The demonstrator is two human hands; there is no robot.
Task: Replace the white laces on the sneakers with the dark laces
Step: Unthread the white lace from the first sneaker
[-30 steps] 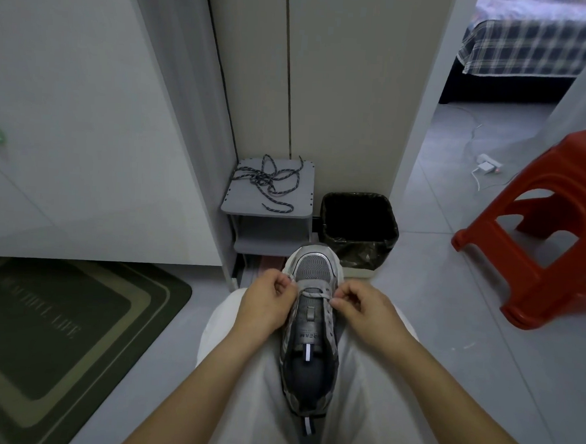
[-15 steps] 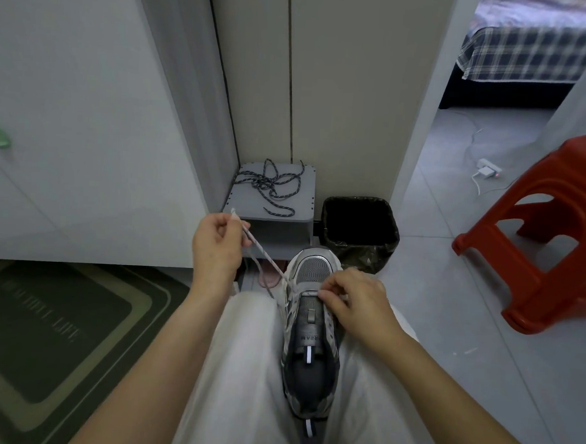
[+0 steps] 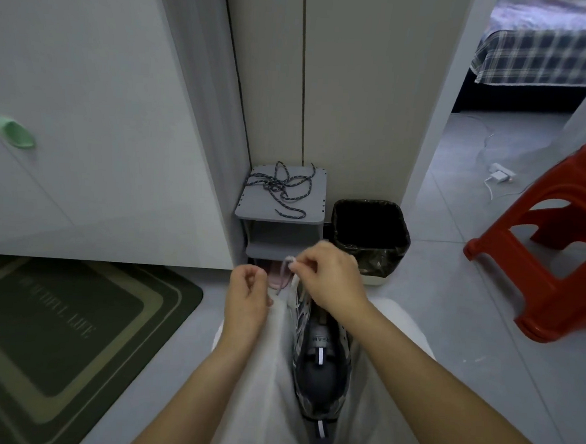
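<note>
Sneaker [image 3: 320,367] lay between the thighs [image 3: 266,357], its toe hidden behind the right hand [image 3: 331,280], which pinched a blurred white lace [image 3: 283,276]. Left hand [image 3: 248,289] was curled; its hold could not be determined. Dark laces [image 3: 280,186] lay on the grey shelf [image 3: 316,202].

R hand [image 3: 329,279] pinches white lace [image 3: 283,275] above sneaker [image 3: 322,361] on lap [image 3: 267,364]; L hand [image 3: 247,294] curled beside.

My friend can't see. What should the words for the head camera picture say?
A person's right hand pinches a white lace above the grey sneaker on their lap, the left hand curled beside it. Dark laces lie tangled on a small grey shelf ahead.
</note>
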